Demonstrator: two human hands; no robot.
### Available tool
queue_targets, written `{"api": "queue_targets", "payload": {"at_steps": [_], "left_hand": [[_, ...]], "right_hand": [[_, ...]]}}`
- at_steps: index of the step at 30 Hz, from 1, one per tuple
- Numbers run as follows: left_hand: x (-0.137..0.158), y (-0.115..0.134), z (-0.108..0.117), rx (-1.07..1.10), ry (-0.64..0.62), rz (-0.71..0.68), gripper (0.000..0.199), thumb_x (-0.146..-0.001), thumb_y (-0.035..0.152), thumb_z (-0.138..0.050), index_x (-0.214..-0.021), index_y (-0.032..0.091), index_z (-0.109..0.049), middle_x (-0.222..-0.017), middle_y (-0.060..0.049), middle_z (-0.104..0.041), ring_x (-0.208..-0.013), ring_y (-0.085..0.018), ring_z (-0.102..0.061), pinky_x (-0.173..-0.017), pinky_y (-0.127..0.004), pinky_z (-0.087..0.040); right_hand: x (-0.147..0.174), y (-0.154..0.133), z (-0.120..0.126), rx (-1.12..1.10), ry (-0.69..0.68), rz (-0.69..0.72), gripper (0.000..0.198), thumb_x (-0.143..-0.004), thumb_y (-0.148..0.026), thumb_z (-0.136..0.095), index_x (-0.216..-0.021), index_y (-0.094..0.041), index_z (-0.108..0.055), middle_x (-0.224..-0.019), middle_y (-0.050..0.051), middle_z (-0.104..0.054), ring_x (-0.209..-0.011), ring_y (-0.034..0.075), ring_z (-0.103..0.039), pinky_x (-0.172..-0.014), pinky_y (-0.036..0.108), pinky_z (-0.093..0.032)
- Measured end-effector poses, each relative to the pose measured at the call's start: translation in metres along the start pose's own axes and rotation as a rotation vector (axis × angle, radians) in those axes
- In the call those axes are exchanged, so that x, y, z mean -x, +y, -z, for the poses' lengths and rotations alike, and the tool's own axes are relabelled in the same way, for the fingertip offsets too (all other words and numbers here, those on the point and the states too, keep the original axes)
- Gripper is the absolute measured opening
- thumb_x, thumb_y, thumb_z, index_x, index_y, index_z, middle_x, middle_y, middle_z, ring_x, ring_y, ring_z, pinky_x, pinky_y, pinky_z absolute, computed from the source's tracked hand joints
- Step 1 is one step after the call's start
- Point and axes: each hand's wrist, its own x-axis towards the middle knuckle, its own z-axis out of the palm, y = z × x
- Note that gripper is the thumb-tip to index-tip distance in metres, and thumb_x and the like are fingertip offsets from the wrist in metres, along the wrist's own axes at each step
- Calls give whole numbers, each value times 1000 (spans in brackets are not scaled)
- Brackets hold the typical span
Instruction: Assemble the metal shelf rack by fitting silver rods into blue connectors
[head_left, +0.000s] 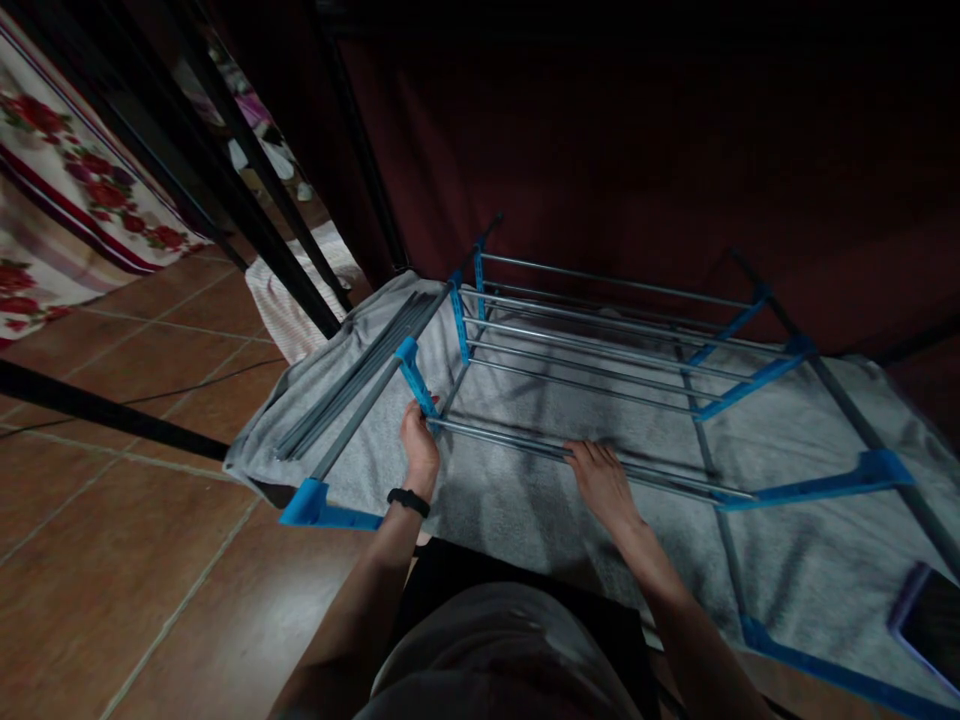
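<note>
So the rack (585,329) is lying on the gray blanket (517,510), the left hand (420,440) is gripping 1 blue bracket (417,378), probably bracing it, and the right hand (604,485) is grasping the rods (510,439), seemingly steadying them.

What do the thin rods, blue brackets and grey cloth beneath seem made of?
Thin rods: probably metal, smooth and shiny, given their bright highlights. Blue brackets: likely moulded plastic, uniformly coloured with little gloss. Grey cloth: soft-looking matte textile, showing folds; fibre unclear.
</note>
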Motion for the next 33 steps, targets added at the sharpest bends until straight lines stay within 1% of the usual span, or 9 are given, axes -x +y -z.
{"api": "queue_targets", "payload": {"at_steps": [4,7,10,14,16,18,22,28,33], "left_hand": [[6,-6,2,75,70,8,26,-91,34,-50,-100,21,-71,-106,-6,-72,-106,-18,-63,-98,-29,-46],[22,-9,9,33,144,12,23,-91,37,-57,-106,24,-70,-116,-5,-69,-110,-17,-62,-93,-26,-48],[39,-9,14,-11,167,67,21,-91,43,-63,-96,22,-67,-100,-4,-68,-94,-14,-63,-81,-24,-49],[50,-2,12,28,90,152,34,-90,51,-65,-83,17,-64,-82,-3,-67,-79,-14,-64,-70,-25,-50],[49,5,8,117,74,208,31,-88,46,-69,-83,16,-65,-79,-2,-67,-76,-13,-65,-70,-24,-50],[47,14,3,252,63,337,25,-89,38,-70,-84,15,-66,-76,-2,-67,-70,-11,-65,-69,-23,-50],[45,29,-3,457,51,570,17,-97,25,-61,-86,14,-68,-81,-5,-72,-69,-11,-67,-68,-21,-53],[47,35,-5,467,61,591,20,-100,17,-54,-91,12,-71,-79,-5,-73,-66,-9,-66,-63,-18,-53],[48,33,-5,470,77,587,18,-99,17,-55,-92,13,-71,-79,-4,-73,-64,-9,-66,-61,-18,-52]], "right_hand": [[0,-1,1,4,11,-4,21,-105,-24,-48,-114,-20,-66,-107,6,-73,-95,24,-64,-87,36,-44],[0,0,1,3,9,0,21,-105,-24,-47,-114,-21,-66,-109,6,-73,-95,23,-65,-88,37,-44],[0,1,1,-3,3,3,22,-106,-24,-47,-114,-21,-66,-110,7,-73,-96,23,-65,-89,36,-44],[0,1,2,1,-2,11,22,-105,-24,-47,-114,-21,-67,-108,7,-73,-96,23,-65,-88,36,-45],[0,1,2,1,-2,12,22,-106,-24,-46,-113,-22,-67,-108,7,-73,-95,23,-66,-88,36,-45],[0,1,3,-3,-2,14,23,-106,-24,-45,-114,-21,-67,-108,7,-73,-95,23,-66,-88,36,-45],[1,3,2,-10,-7,30,26,-106,-23,-42,-115,-21,-66,-111,8,-73,-96,22,-66,-88,36,-46],[1,2,3,-12,-8,31,29,-106,-25,-39,-117,-21,-66,-112,8,-72,-98,23,-66,-92,39,-47],[-5,-10,6,-50,4,96,33,-105,-26,-43,-131,-19,-61,-124,10,-69,-112,25,-62,-101,43,-45]]}}
